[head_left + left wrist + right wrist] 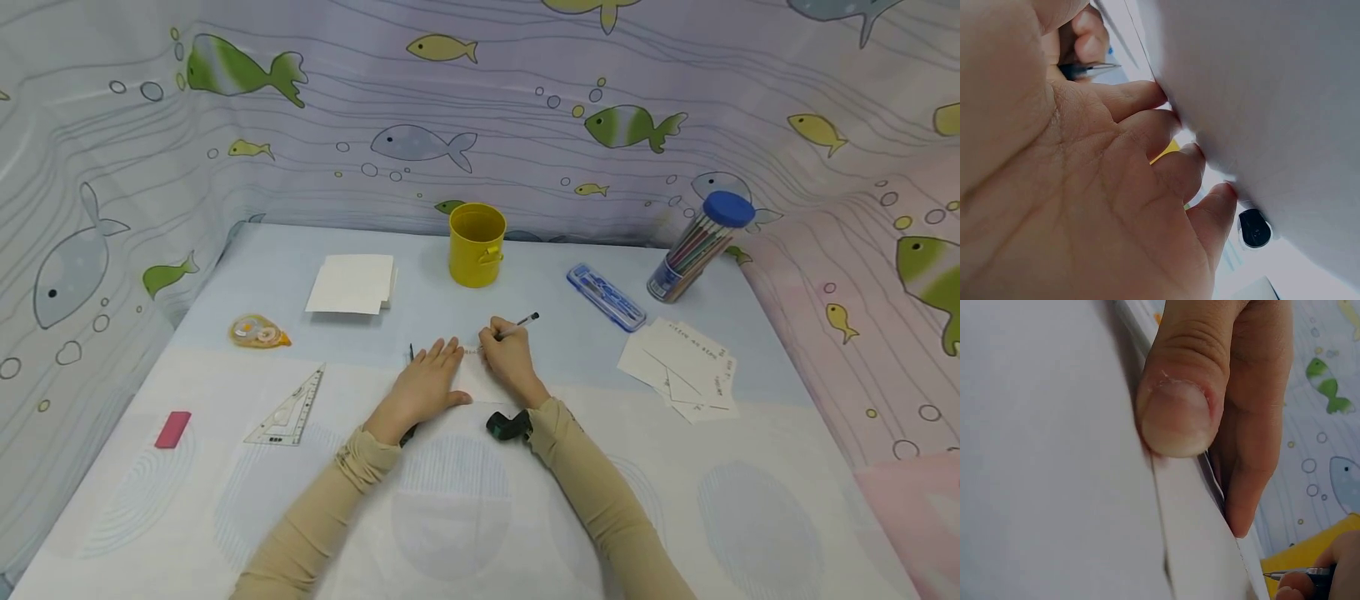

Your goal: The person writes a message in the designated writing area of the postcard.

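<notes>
My left hand (429, 385) lies flat on a small white card (483, 387), fingers spread and thumb out to the side. Its palm (1085, 169) fills much of the left wrist view, and the thumb (1179, 415) shows large over the card's edge in the right wrist view. A pen (519, 325) with a pale barrel and black end is pinched in my right hand (512, 358). Its metal tip (1272, 574) points toward the card's upper part, beside a short line of writing (471, 351). A slim black-ended object (411, 352) stands out beyond the left fingers.
Behind are blank white cards (350, 283), a yellow bucket (476, 258), a blue case (606, 297) and a pencil tub (697, 250). Lettered cards (682, 362) overlap at right. A tape runner (257, 332), set square (288, 410) and pink eraser (173, 429) lie at left.
</notes>
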`<action>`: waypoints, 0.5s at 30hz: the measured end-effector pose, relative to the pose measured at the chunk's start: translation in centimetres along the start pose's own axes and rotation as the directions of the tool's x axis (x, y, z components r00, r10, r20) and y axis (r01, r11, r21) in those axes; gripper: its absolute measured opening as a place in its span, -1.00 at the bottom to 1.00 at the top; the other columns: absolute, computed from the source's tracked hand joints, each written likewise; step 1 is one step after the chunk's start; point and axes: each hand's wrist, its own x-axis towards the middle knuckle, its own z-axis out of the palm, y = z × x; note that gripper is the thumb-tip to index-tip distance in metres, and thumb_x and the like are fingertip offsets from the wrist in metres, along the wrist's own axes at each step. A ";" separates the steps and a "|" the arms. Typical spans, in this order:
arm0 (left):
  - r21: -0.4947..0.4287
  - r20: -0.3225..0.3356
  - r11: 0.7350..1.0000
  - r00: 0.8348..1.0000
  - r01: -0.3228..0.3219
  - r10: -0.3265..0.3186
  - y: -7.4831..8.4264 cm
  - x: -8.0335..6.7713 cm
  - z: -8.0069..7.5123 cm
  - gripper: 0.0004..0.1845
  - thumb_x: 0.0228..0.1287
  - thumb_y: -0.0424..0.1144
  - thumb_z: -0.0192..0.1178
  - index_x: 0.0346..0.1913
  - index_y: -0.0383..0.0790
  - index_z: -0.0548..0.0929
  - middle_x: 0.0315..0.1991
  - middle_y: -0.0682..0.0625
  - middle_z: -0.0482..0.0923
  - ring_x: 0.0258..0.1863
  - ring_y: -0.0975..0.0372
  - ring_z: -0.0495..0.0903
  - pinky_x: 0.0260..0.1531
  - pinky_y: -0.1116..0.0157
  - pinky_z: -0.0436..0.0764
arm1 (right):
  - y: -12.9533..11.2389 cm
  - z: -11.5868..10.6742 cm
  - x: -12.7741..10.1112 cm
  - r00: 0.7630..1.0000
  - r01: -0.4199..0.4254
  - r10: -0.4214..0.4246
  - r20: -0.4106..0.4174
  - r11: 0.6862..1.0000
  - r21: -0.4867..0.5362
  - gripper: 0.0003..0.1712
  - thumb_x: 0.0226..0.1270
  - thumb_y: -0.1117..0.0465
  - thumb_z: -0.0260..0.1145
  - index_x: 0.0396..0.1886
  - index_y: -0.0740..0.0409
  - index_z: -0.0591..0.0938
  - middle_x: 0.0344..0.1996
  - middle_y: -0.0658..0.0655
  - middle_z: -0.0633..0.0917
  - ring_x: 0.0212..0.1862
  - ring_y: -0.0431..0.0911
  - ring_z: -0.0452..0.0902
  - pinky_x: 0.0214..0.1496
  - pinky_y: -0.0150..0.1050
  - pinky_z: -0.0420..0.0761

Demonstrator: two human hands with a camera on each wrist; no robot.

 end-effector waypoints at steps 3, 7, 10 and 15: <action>0.006 0.001 1.000 1.000 -0.003 0.003 0.0 0.0 0.0 -0.12 0.33 0.12 0.14 0.48 -0.38 0.12 0.53 -0.25 -0.01 0.53 -0.11 -0.03 0.47 -0.10 0.08 | 0.8 0.2 0.2 1.000 0.012 -0.013 -0.022 1.000 -0.026 -0.58 0.23 0.37 0.07 -0.80 0.07 0.25 -0.92 -0.05 0.34 -0.83 -0.23 0.22 -0.76 -0.43 0.13; 0.015 0.000 1.000 1.000 -0.009 0.009 -0.1 0.0 -0.1 -0.12 0.33 0.12 0.14 0.48 -0.39 0.12 0.53 -0.26 -0.01 0.53 -0.12 -0.02 0.47 -0.11 0.09 | 0.9 0.2 0.3 1.000 0.005 -0.006 -0.014 0.999 -0.054 -0.58 0.24 0.36 0.07 -0.80 0.07 0.25 -0.93 -0.05 0.34 -0.83 -0.23 0.22 -0.76 -0.42 0.11; 0.017 -0.006 1.000 1.000 -0.012 0.013 -0.1 0.0 -0.2 -0.12 0.33 0.12 0.14 0.48 -0.40 0.13 0.53 -0.27 0.00 0.52 -0.13 -0.01 0.46 -0.11 0.10 | 0.8 0.2 0.4 1.000 0.011 -0.012 -0.009 0.997 -0.081 -0.58 0.24 0.35 0.06 -0.80 0.06 0.25 -0.92 -0.05 0.33 -0.83 -0.23 0.22 -0.76 -0.43 0.10; 0.021 -0.013 1.000 1.000 -0.013 0.014 -0.1 0.0 -0.1 -0.12 0.32 0.12 0.15 0.47 -0.40 0.13 0.52 -0.26 0.01 0.52 -0.12 0.00 0.46 -0.11 0.11 | 0.7 0.1 0.4 1.000 0.021 -0.019 0.011 0.994 -0.110 -0.58 0.24 0.34 0.06 -0.80 0.05 0.24 -0.92 -0.05 0.33 -0.82 -0.23 0.21 -0.75 -0.43 0.08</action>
